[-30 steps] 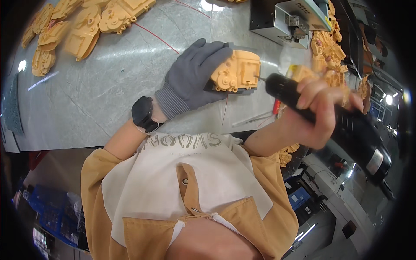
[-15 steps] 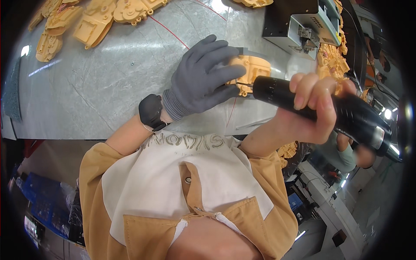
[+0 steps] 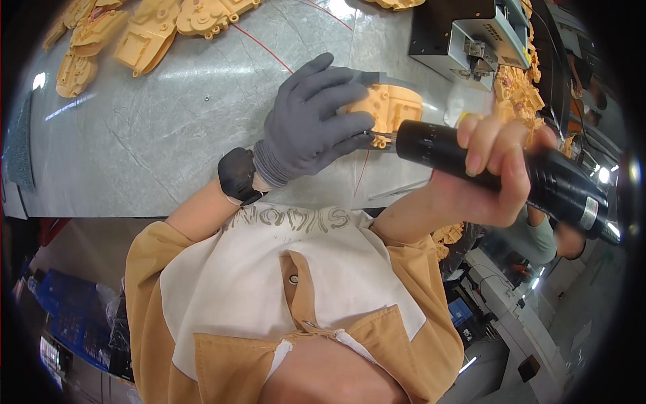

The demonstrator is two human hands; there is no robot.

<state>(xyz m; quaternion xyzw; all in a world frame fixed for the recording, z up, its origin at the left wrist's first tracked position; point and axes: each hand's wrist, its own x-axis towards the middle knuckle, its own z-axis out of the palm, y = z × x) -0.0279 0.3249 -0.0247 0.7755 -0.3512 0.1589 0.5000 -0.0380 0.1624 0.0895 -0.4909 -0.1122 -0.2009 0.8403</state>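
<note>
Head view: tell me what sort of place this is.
Probably a factory assembly bench: a black electric screwdriver meets a tan moulded plastic part on the grey worktable, with more tan plastic parts lying behind.

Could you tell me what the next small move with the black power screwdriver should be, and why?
Probably a short, straight push of the black power screwdriver into the yellow plastic part. Its bit tip sits at the part's near edge, the right hand grips the barrel, and the gloved left hand pins the part to the table. Whether the bit is seated in a screw is too small to tell.
</note>
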